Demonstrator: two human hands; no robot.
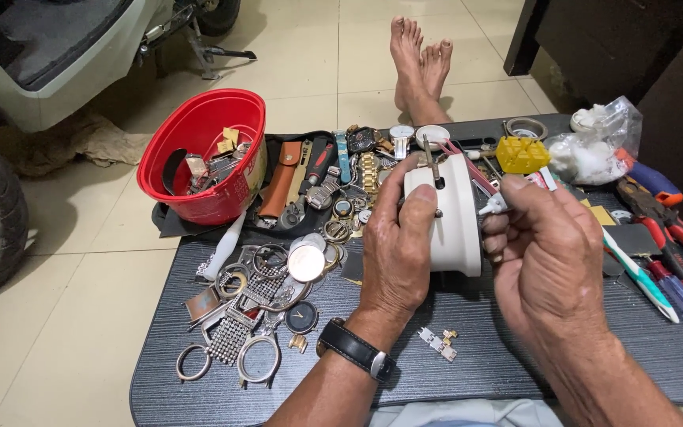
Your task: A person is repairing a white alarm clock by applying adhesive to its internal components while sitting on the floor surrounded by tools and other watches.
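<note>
L hand clamps white rounded plastic casing steady; R hand pinches small white connector w/ red wires, above dark table.

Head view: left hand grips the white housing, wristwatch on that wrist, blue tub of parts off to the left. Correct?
One thing is off: the tub is red, not blue, as the head view shows. The rest holds: the left hand grips the white housing, and a wristwatch sits on that wrist.

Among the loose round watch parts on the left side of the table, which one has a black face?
The small round dial beside the left hand, just left of its wrist. Its face is black; the empty rings around it are open metal.
</note>
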